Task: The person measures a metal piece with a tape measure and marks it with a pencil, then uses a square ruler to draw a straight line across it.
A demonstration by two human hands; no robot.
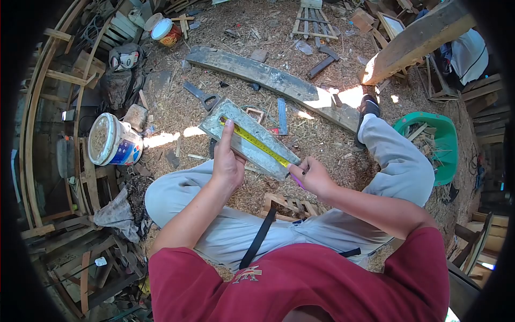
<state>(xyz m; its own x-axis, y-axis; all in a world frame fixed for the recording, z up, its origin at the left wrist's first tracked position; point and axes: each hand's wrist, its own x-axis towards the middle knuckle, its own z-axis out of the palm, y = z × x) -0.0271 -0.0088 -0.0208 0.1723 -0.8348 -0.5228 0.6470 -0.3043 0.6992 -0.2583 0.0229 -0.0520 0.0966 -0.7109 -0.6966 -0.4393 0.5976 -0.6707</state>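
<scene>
A short, weathered grey wooden block (257, 146) is held tilted over my lap. A yellow tape measure (256, 143) lies stretched along its top face. My left hand (229, 163) grips the block from the near side, its thumb pressing on the tape close to the far-left end. At the other end, my right hand (314, 178) is closed on the tape measure. A small dark tip shows between its fingers, and a purple edge pokes out below; I cannot make out what either belongs to. Beyond the block, a handsaw handle (206, 98) lies on the ground.
A long timber beam (257, 71) crosses the ground ahead, near a blue ruler-like strip (282, 116). A white bucket (110, 139) stands left; a green basin (449, 140) with wood scraps is right. A thick post (410, 45) leans at upper right.
</scene>
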